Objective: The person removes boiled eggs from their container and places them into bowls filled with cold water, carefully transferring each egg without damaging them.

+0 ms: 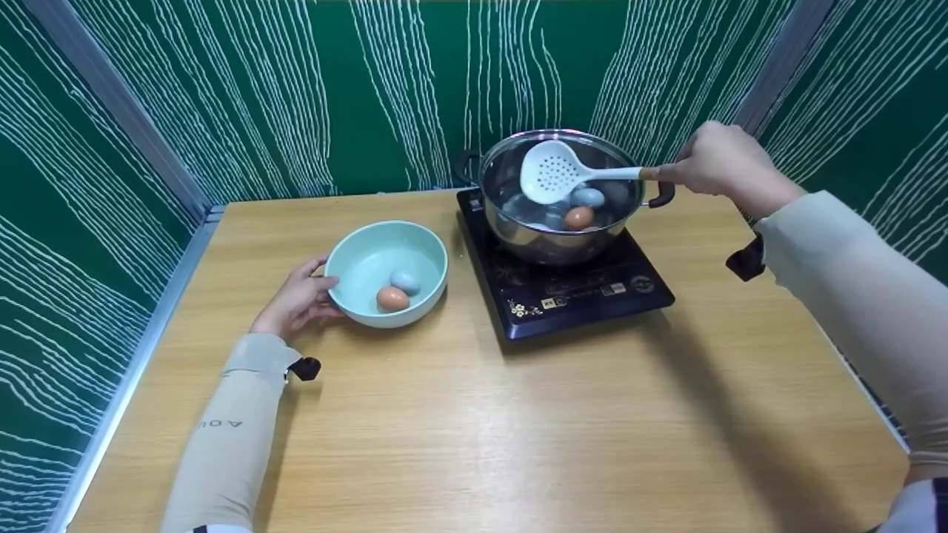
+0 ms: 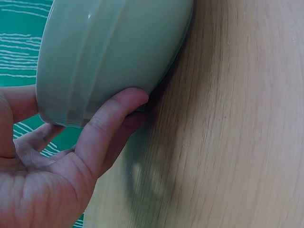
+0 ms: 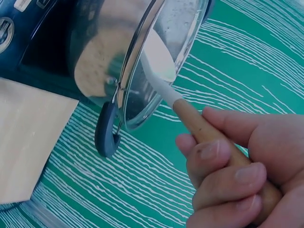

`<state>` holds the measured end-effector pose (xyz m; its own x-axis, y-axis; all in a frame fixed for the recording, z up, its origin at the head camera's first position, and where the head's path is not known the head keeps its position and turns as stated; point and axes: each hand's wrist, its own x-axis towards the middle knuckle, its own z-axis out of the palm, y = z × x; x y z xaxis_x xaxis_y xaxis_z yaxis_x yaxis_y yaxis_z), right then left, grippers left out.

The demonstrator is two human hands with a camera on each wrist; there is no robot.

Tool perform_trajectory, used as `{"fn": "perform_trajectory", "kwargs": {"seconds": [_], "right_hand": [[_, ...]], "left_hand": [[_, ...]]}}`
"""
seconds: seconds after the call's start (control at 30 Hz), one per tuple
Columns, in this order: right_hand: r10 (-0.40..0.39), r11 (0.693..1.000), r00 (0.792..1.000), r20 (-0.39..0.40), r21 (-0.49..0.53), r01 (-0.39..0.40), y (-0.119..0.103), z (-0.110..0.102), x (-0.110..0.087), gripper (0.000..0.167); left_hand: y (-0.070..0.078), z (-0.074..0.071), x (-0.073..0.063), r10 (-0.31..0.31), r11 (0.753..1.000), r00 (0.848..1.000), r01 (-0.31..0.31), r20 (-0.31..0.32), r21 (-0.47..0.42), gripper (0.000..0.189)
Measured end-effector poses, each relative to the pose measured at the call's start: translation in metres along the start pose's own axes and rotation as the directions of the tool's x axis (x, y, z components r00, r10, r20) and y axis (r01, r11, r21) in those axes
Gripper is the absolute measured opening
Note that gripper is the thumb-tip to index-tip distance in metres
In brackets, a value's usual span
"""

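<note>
My right hand (image 1: 722,159) grips the wooden handle (image 3: 202,126) of a white slotted skimmer (image 1: 552,174), fingers curled round it. The skimmer's head overlaps the steel pot (image 1: 548,244) in the head view. In the pot lie a brown egg (image 1: 579,218) and a pale bluish egg (image 1: 588,197), close by the skimmer's neck. With my left hand (image 1: 300,296) I hold the left side of a mint-green bowl (image 1: 355,255), thumb at its rim and other fingers lower on its wall. Inside the bowl, a brown egg (image 1: 392,299) touches a pale bluish egg (image 1: 405,281).
The pot stands on a black induction cooker (image 1: 585,303), to the right of the bowl. Dark side handles (image 1: 661,195) stick out from the pot. A wooden table (image 1: 474,429) bears everything, with green, white-lined walls (image 1: 385,96) behind and at both sides.
</note>
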<state>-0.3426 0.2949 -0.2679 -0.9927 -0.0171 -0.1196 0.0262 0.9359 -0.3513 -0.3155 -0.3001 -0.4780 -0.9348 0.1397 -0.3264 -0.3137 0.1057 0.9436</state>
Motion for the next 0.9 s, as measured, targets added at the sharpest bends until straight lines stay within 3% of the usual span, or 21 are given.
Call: {"fn": "perform_trajectory", "kwargs": {"seconds": [0.2,0.5,0.9], "right_hand": [[0.009,0.997,0.999,-0.036,-0.082,-0.012,0.003,-0.005,-0.002,0.058],[-0.023,0.986,1.000,-0.017,-0.168,0.020,0.000,-0.018,-0.009,0.054],[-0.083,0.960,0.988,0.132,-0.257,0.115,-0.010,-0.031,-0.012,0.055]], "left_hand": [[0.002,0.000,0.000,-0.010,1.000,1.000,0.010,0.004,-0.005,0.063],[0.003,0.000,0.001,-0.017,1.000,1.000,0.017,-0.001,-0.005,0.064],[0.001,-0.001,0.001,-0.009,1.000,1.000,0.009,-0.006,-0.016,0.068]]}}
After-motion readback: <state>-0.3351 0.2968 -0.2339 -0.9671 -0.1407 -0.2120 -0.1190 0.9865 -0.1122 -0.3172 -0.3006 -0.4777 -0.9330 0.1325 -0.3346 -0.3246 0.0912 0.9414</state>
